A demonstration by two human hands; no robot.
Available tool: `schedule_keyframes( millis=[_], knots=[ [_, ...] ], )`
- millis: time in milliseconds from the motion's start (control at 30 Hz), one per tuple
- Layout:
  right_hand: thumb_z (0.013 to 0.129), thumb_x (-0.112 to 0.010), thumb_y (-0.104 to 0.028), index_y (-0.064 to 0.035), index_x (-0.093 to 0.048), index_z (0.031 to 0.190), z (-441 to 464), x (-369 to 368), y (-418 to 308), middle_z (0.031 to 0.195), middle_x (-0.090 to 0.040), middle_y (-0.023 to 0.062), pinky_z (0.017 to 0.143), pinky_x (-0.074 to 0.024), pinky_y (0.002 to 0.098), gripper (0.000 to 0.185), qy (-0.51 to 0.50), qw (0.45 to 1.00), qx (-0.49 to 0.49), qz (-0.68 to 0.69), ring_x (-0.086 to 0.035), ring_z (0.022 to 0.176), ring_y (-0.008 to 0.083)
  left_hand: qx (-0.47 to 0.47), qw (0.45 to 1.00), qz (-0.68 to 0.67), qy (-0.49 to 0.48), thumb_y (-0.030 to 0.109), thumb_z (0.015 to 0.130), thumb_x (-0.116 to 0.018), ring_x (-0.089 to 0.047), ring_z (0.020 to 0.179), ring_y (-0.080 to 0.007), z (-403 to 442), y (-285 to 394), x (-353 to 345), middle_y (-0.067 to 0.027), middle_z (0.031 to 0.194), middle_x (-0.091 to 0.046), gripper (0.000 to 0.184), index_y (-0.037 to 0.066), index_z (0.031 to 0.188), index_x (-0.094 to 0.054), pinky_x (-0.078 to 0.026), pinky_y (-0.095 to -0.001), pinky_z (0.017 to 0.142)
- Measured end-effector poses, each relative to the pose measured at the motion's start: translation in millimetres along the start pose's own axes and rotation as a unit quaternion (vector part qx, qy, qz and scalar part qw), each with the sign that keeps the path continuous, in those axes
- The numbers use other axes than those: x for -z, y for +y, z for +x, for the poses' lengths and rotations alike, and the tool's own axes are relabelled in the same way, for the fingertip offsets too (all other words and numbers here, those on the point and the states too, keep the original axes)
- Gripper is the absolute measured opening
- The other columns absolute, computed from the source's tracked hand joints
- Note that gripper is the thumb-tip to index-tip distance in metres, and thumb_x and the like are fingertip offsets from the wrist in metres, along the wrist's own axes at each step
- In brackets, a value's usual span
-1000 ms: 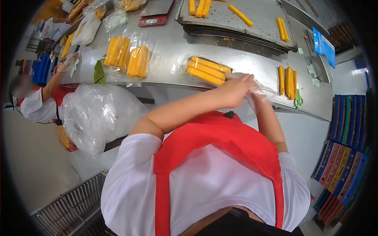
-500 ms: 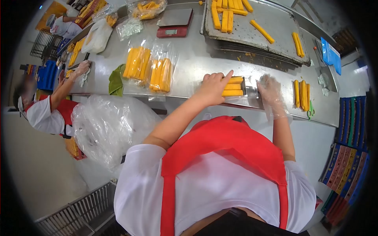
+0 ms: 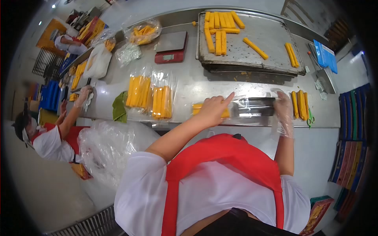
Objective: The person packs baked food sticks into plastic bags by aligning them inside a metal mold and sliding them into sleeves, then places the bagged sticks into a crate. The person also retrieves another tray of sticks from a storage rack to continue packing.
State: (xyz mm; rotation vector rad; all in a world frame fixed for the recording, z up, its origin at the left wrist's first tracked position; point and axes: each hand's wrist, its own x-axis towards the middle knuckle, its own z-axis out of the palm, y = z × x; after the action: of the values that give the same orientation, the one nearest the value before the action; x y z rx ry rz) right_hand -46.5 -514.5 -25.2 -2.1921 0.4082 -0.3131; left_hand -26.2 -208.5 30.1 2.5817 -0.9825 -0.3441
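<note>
1. The left hand, bare, lies palm down over yellow sticks near the front edge of the bench. Its index finger points outward; whether the other fingers grasp the sticks cannot be told, as their undersides are hidden.
2. The right hand, in a clear glove, has its fingers closed on the right end of a metal holder with dark edges. The grip appears to be a pinch, though glare and the glove blur the fingertips.
3. The holder lies flat on the bench between the two hands; clear film shows about its left end. The covered yellow sticks lie left of it, their ends showing on both sides of the left hand.
4. Right of the right hand, a group of loose sticks stands beside green scissors.
5. To the left are two clear packs of sticks side by side, with a green cloth next to them.
6. Farther back are a red scale and a stack of trays, the top one bearing more sticks.
7. At far left, a co-worker reaches a gloved hand over the bench, behind a large plastic bag.
</note>
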Motion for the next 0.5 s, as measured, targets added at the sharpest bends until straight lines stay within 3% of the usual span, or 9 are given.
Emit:
schedule_keyframes(
  millis=[67,167,267,367,433,500],
  knots=[
    [0.073,-0.049,-0.002,0.0013,-0.057,0.108,-3,20,1,0.103,-0.06,0.0174,0.088,-0.042,0.0308,0.036,0.011,0.999,-0.034,0.002,-0.057,0.098,0.0252,-0.015,1.0,-0.004,0.002,0.017,0.064,-0.071,-0.049,0.099,-0.0306,-12,-8,12,-0.0156,0.103,-0.05,0.089,0.009,0.137,-0.021,-0.038,-0.042,0.081],
    [0.073,-0.049,-0.002,0.0023,-0.06,0.103,-7,37,5,0.092,-0.064,0.0158,0.08,-0.0454,0.0294,0.031,0.001,0.994,-0.105,-0.009,-0.061,0.088,0.0229,-0.03,0.998,-0.045,0.037,0.016,0.064,-0.071,-0.047,0.103,-0.0343,-27,-20,45,-0.0181,0.111,-0.048,0.09,0.005,0.137,-0.02,-0.036,-0.0419,0.089],
    [0.075,-0.052,-0.008,0.0004,-0.062,0.1,-2,15,38,0.085,-0.065,0.0152,0.07,-0.0479,0.029,0.028,0.004,0.998,-0.041,-0.055,-0.063,0.078,0.0208,-0.01,0.993,-0.1,0.069,0.018,0.062,-0.072,-0.044,0.112,-0.0309,-36,-33,97,-0.0189,0.123,-0.044,0.095,0.004,0.138,-0.017,-0.033,-0.0385,0.097],
    [0.078,-0.053,-0.012,0.0005,-0.062,0.1,-11,10,-22,0.085,-0.065,0.015,0.072,-0.047,0.0297,0.027,-0.026,0.991,-0.133,0.001,-0.063,0.08,0.0201,0.014,0.954,-0.25,0.164,0.012,0.062,-0.07,-0.049,0.103,-0.0278,-35,-57,157,-0.0158,0.107,-0.049,0.093,0.006,0.139,-0.019,-0.038,-0.0353,0.091],
    [0.08,-0.055,-0.016,0.0009,-0.061,0.101,-9,7,-23,0.085,-0.065,0.0132,0.073,-0.0459,0.0291,0.028,-0.021,0.993,-0.113,-0.031,-0.061,0.079,0.0178,0.019,0.975,-0.073,0.209,0.011,0.062,-0.068,-0.049,0.102,-0.0303,-11,-97,192,-0.0175,0.107,-0.05,0.093,0.008,0.139,-0.018,-0.038,-0.0363,0.091],
    [0.081,-0.057,-0.019,0.0008,-0.061,0.101,-14,11,-52,0.084,-0.064,0.0119,0.074,-0.0451,0.0278,0.028,0.025,0.995,-0.085,0.046,-0.06,0.078,0.0161,0.039,0.977,0.034,0.206,0.011,0.06,-0.067,-0.05,0.1,-0.0324,29,-139,217,-0.0192,0.107,-0.051,0.094,0.01,0.14,-0.017,-0.039,-0.0367,0.09]
  ],
)
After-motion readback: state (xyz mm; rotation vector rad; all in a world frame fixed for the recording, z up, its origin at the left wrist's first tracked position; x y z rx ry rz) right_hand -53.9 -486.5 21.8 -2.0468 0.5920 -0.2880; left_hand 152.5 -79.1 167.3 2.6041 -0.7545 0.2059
